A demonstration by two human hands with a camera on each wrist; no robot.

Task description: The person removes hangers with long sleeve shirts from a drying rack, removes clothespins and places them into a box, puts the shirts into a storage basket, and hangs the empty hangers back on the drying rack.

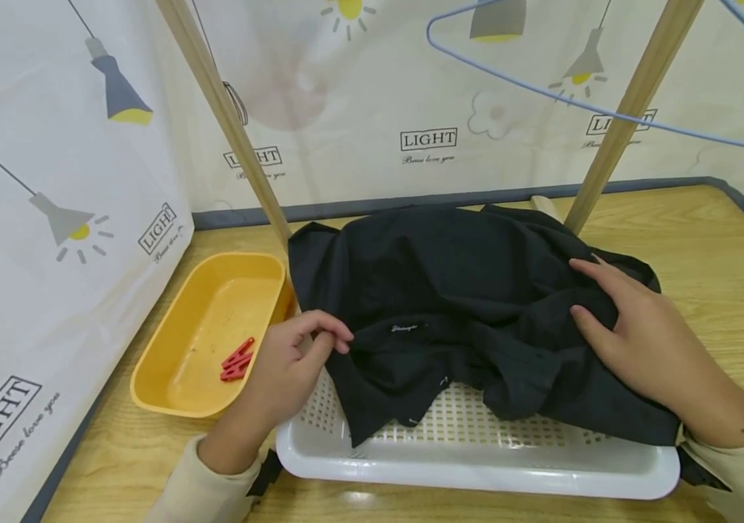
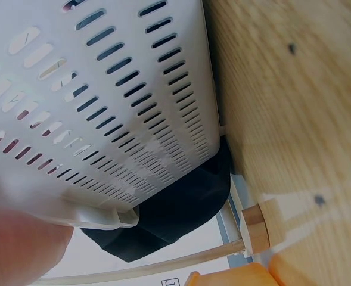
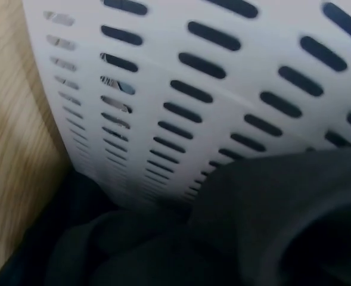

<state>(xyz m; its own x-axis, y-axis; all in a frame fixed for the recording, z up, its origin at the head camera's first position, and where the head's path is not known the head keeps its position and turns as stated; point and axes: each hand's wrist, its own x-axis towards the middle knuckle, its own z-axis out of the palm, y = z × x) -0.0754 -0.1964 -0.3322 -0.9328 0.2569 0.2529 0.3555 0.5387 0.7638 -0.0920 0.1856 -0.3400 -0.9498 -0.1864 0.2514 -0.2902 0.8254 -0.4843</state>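
Under the spread right hand (image 1: 649, 345), a black garment (image 1: 437, 269) drapes over a white perforated basket (image 1: 476, 471); whether the left hand (image 1: 290, 363) pinches its edge, I can't tell.

Red clips (image 1: 236, 371), apparently two, lie in a yellow tub (image 1: 205, 330) near lamp-printed sheeting (image 1: 130, 163)

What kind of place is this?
It looks like a little laundry corner, though I can't tell whose. The clues are the blue clothes hanger, the red clothespins and the rumpled black garment.
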